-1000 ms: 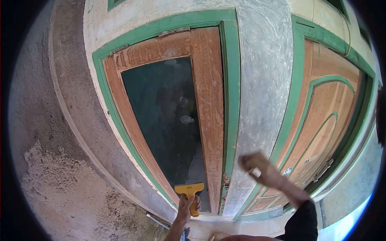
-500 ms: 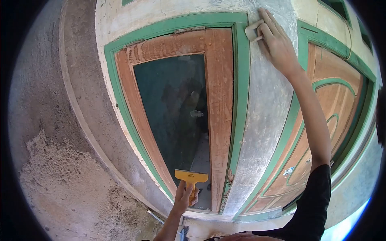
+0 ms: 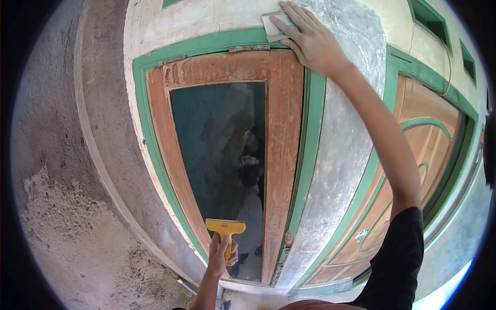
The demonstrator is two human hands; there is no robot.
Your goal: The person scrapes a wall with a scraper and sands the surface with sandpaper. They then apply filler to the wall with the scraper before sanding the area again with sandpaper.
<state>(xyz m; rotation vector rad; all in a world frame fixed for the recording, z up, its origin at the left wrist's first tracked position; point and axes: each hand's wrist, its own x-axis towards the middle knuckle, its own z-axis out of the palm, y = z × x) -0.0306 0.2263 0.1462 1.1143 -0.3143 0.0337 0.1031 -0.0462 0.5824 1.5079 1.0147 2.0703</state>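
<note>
My right hand (image 3: pixel 312 41) is raised high, its fingers around a small pale flat piece (image 3: pixel 274 27) that lies against the wall at the top of the green frame (image 3: pixel 206 42). Low in the view, my left hand (image 3: pixel 222 253) grips the handle of a yellow scraper (image 3: pixel 226 226), its wide blade edge upward. Behind the scraper is the dark glass pane (image 3: pixel 217 150) of a brown wooden panel (image 3: pixel 284 134). Whether the scraper touches the glass I cannot tell.
A grey smooth wall strip (image 3: pixel 343 134) runs between the panel and a carved wooden door (image 3: pixel 413 170) on the right. Rough grey wall (image 3: pixel 67 217) fills the left. A thin cable (image 3: pixel 448 67) hangs at the upper right.
My right hand has moved left with the pale piece, from the grey strip to above the frame's corner. My left hand and the yellow scraper have shifted slightly left.
</note>
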